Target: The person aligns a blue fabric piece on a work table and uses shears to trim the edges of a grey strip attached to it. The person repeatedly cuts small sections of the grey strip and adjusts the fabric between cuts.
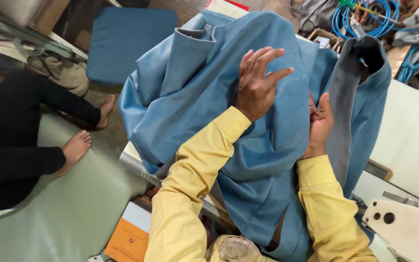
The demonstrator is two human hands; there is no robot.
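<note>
Blue fabric cover lies directly under the left hand, which rests on it with fingers spread wide. Just beside, the right hand seems to pinch the cover's grey-lined edge, running away from the body

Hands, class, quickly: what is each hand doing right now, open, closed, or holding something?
Left hand: open, fingers spread, palm flat on the blue fabric cover.
Right hand: fingers curled, gripping the cover's grey-lined edge.

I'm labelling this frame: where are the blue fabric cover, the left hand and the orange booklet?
blue fabric cover (180,97), head view, broad left panel.
left hand (257,82), head view, back of hand.
orange booklet (128,241), head view, cover middle.
</note>
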